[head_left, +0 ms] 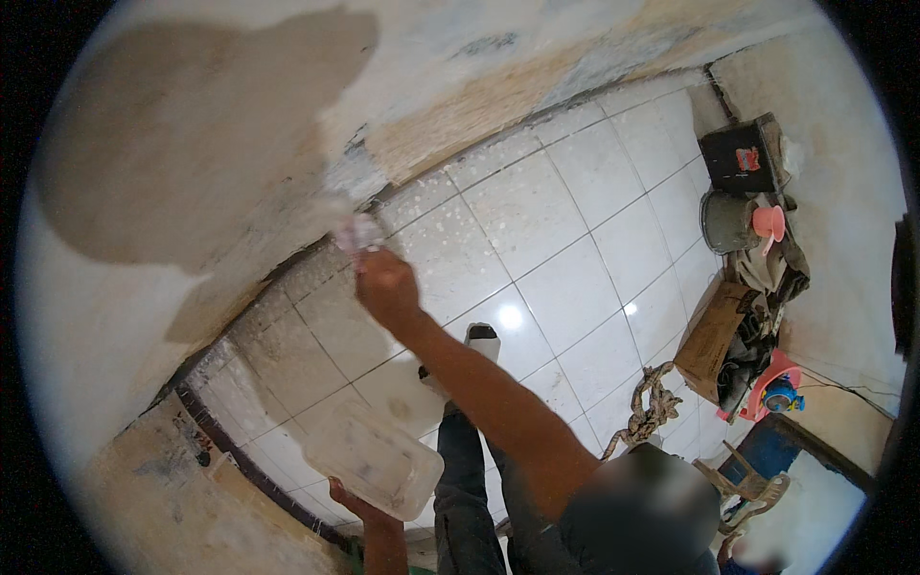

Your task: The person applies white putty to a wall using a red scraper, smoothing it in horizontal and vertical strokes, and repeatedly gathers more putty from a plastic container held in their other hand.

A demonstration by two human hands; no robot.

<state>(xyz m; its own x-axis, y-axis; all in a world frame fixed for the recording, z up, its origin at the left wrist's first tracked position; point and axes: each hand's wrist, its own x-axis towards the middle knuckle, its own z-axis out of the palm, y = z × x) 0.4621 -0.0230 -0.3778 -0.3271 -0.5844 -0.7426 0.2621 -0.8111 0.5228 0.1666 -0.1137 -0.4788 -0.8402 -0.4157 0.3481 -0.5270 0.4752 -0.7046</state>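
My right hand (388,292) is closed on a blurred pink-and-white item (358,233), too unclear to name, held near the foot of a stained, patchy wall (450,105). Beneath it the white floor tiles (522,206) are speckled with pale spots along the wall. Low at the left, my left hand (353,500) grips a translucent plastic container (374,450) from its side and underneath, its fingers partly hidden. My legs and feet show between my arms.
Along the right wall stand a black box (728,158), a grey bucket (721,220), a pink dipper (769,222), a cardboard box (704,340) and a blue jug (780,398). Coiled rope (652,407) lies near a chair (757,494). Part of another person (743,556) shows bottom right.
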